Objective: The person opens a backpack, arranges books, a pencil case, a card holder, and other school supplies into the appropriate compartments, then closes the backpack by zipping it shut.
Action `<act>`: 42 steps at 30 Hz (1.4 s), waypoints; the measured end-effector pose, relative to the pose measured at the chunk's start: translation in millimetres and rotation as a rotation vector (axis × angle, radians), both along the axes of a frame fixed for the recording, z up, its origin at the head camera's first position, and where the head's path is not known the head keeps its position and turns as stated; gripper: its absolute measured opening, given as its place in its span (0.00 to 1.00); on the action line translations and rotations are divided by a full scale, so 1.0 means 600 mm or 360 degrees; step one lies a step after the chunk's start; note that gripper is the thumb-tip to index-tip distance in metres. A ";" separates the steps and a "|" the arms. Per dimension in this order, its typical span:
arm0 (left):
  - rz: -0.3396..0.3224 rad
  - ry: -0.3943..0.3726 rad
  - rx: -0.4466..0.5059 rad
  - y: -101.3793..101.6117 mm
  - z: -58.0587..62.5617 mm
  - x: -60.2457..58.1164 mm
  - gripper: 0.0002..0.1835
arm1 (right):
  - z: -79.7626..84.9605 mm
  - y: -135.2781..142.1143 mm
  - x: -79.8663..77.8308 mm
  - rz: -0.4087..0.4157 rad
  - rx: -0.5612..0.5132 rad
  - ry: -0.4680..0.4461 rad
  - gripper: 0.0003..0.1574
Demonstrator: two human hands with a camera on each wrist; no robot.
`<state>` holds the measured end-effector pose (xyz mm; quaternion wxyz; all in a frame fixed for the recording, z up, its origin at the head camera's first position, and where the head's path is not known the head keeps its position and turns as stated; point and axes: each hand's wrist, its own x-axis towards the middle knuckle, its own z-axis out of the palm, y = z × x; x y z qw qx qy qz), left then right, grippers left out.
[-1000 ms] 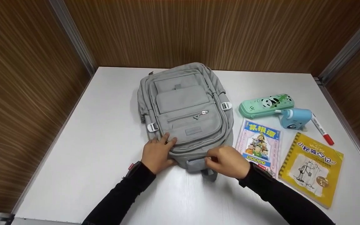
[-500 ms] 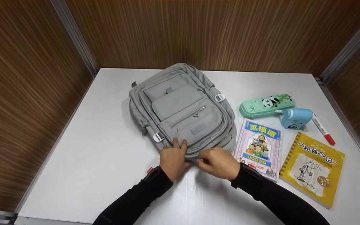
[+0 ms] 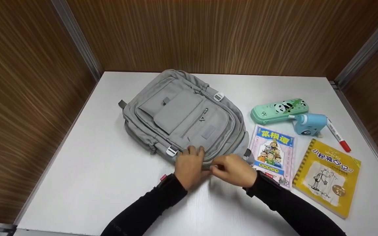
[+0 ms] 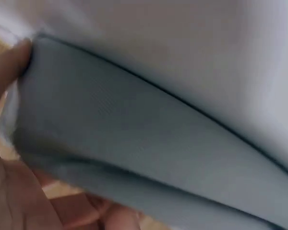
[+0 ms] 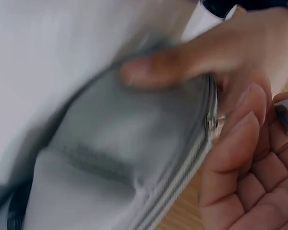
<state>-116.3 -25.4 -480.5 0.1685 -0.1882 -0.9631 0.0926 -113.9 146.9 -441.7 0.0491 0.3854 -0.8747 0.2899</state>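
Observation:
A grey backpack (image 3: 189, 111) lies front up and slanted on the white table, its base toward me. My left hand (image 3: 189, 168) grips its bottom edge, fingers over the front. In the left wrist view, the left thumb (image 4: 12, 64) touches the bag's grey cloth. Beside it, my right hand (image 3: 235, 168) pinches at the zippered edge with curled fingers, by a zipper (image 5: 211, 125) in the right wrist view. The zipper pull is mostly hidden by the fingers.
Right of the bag lie a pink comic book (image 3: 272, 155), a yellow book (image 3: 328, 178), a green panda pencil case (image 3: 279, 110), a blue bottle-shaped item (image 3: 311, 124) and a red-capped marker (image 3: 339, 135). Wood-grain panels (image 3: 208, 36) enclose the table.
The backpack has turned, its top swinging left and its base toward the right. My left hand has moved right, close to the right hand, which stays near the bag's bottom edge.

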 end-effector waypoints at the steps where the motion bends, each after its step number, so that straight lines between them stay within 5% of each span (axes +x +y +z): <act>1: -0.0060 -0.0077 0.0049 -0.010 0.004 -0.001 0.50 | 0.003 0.005 -0.002 -0.0018 -0.0007 -0.0003 0.12; 7: -0.0425 -0.0383 0.0221 -0.080 0.025 -0.026 0.53 | 0.008 0.038 -0.010 -0.0105 -0.0034 -0.0049 0.12; 10: -0.0488 -0.0464 0.0245 -0.117 0.031 -0.046 0.56 | 0.005 0.052 -0.012 -0.0131 -0.0020 -0.0074 0.13; 17: -0.0201 -0.0487 0.0222 -0.194 0.027 -0.099 0.57 | 0.001 0.072 -0.013 -0.0193 0.0008 -0.0133 0.11; 22: -0.0183 -0.0541 0.0367 -0.216 0.021 -0.119 0.54 | 0.003 0.076 -0.014 -0.0221 0.0006 -0.0118 0.11; 32: -0.0107 -0.0483 0.0382 -0.206 0.013 -0.110 0.49 | 0.003 0.069 -0.006 -0.0175 -0.0082 -0.0111 0.15; 42: 0.0097 -0.0440 0.0290 -0.178 0.005 -0.090 0.49 | -0.015 0.045 -0.004 -0.0166 0.0001 -0.0112 0.12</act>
